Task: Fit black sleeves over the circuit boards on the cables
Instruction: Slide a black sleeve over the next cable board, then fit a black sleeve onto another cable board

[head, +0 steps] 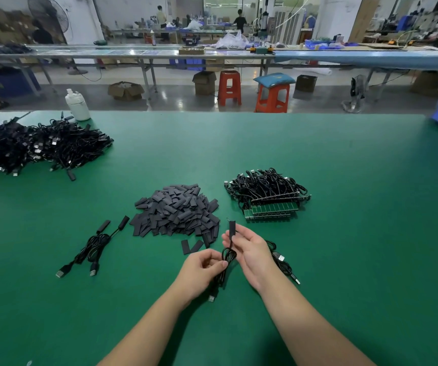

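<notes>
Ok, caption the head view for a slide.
Right hand holds a black-sleeved board; left hand pinches its coiled black cable.

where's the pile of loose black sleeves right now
In the head view the pile of black sleeves lies mid-table on the green mat, just left of the bundle of unsleeved circuit-board cables, beyond both hands.

On the desk (344, 180), I take the sleeve pile (177, 210) as landmark. Right of it: cables with boards (268, 194). Left, near: two finished cables (91, 247). Far left, behind: big cable heap (28, 146), bottle (77, 104) behind that. My hands (228, 256) in front of it.
</notes>
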A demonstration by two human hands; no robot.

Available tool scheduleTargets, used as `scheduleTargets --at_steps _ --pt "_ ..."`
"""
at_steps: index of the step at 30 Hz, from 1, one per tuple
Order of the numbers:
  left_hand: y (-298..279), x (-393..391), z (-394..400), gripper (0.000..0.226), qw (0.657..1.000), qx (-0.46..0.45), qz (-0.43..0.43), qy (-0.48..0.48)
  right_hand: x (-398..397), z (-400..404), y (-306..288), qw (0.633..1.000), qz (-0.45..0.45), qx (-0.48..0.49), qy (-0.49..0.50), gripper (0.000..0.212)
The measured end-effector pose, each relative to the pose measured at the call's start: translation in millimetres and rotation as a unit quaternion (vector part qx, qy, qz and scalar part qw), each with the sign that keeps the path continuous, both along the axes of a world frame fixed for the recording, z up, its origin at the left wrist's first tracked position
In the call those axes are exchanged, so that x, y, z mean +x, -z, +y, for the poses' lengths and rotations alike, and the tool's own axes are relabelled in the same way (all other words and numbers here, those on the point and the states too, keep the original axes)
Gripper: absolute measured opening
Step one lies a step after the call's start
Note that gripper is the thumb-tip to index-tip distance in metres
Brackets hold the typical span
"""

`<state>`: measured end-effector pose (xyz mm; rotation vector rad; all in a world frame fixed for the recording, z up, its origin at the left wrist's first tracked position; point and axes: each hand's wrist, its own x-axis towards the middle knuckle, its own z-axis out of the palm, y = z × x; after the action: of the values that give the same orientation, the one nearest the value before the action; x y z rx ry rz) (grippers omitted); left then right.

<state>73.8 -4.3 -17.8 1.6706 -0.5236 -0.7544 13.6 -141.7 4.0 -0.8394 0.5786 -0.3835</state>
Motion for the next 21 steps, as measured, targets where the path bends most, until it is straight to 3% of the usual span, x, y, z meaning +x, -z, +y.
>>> scheduleTargets --at_steps 8,11,13,15,17,21 --pt "4 7 4 0.008 0.99 0.093 -0.102 -0.006 0 -5 2 0.973 0.097 -0.201 -0.056 0.018" --pt "2 10 6 0.01 0.978 0.116 -0.169 -0.022 0 -8 6 0.937 0.133 -0.317 -0.065 0.021" --pt "-3 17 12 0.01 0.971 0.123 -0.196 -0.052 -3 -13 13 0.857 0.187 -0.474 -0.067 0.035" --pt "-10 31 21 0.008 0.963 0.135 -0.218 -0.082 -10 -18 21 0.721 0.244 -0.645 -0.073 0.043" --pt "-17 51 33 0.003 0.942 0.165 -0.267 -0.116 -15 -21 32 0.616 0.294 -0.725 -0.096 0.053" --pt "-21 98 68 0.013 0.857 0.265 -0.393 -0.201 -26 -24 52 0.519 0.36 -0.762 -0.146 0.062"
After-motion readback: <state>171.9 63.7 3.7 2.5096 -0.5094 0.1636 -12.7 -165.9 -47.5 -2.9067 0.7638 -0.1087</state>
